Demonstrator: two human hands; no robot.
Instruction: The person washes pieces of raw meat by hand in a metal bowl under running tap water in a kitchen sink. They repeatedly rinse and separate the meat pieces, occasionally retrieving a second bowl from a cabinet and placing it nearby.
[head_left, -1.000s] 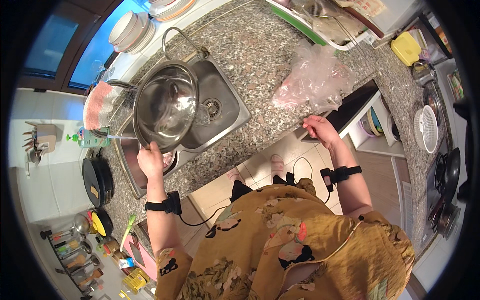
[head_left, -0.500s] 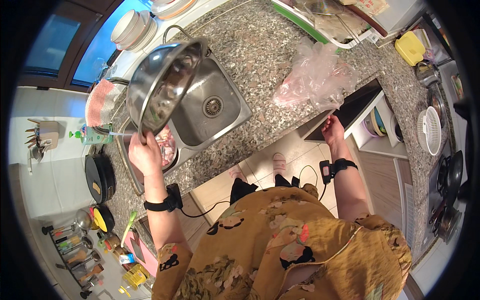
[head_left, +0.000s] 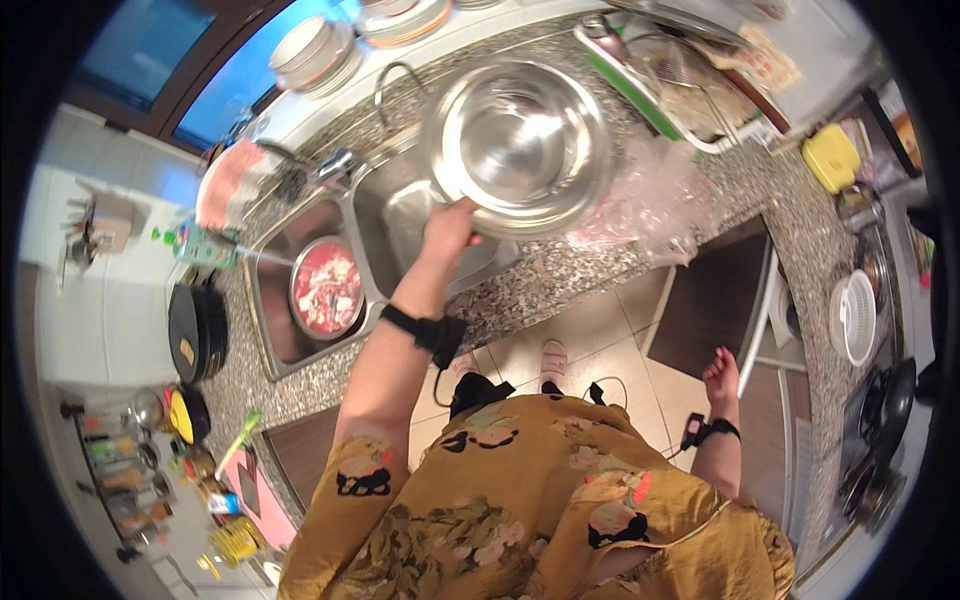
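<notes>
My left hand (head_left: 452, 232) grips the near rim of a large shiny metal basin (head_left: 515, 140), raised over the right sink bowl and the countertop beside it. The basin is tilted with its hollow toward me and looks empty. In the left sink bowl (head_left: 285, 340) stands a round metal bowl of cut raw meat (head_left: 328, 288) in reddish liquid. My right hand (head_left: 720, 375) is low at the right, its fingers loosely bent and apart, with nothing visible in them. It is nearest to an open dark cabinet door (head_left: 710, 300) and seems apart from it.
A crumpled clear plastic bag (head_left: 655, 205) lies on the counter right of the basin. Behind it stands a green-and-white tray (head_left: 630, 95) with a strainer. A faucet (head_left: 340, 165) rises behind the sink. A white basket (head_left: 853, 315) and a black pan (head_left: 893, 400) are at the right.
My left hand has carried the basin rightward from above the left sink bowl, uncovering the meat. My right hand has moved off the cabinet door's edge toward me, and the door stands wider open.
</notes>
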